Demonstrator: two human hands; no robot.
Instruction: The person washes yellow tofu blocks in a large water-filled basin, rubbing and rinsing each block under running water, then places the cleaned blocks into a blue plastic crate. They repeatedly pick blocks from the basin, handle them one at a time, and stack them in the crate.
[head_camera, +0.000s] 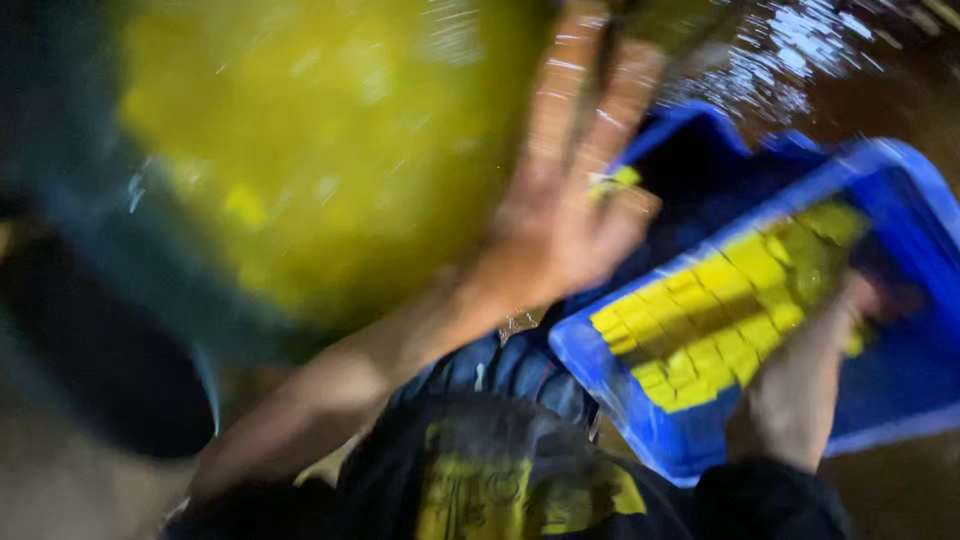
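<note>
Nearest, a dark garment with yellow print (500, 490) is seen at the bottom edge. Just beyond, the right hand (800, 385) is laid on the yellow slab (725, 305) in the blue crate (620, 400); whether its fingers are closed cannot be told through the blur. The slab, scored into small squares, is stretched diagonally from lower left to upper right, so the right hand is nearer. Farther left, the left hand (560, 215) is spread open, beside a big blurred yellow-green mass (320, 150).
</note>
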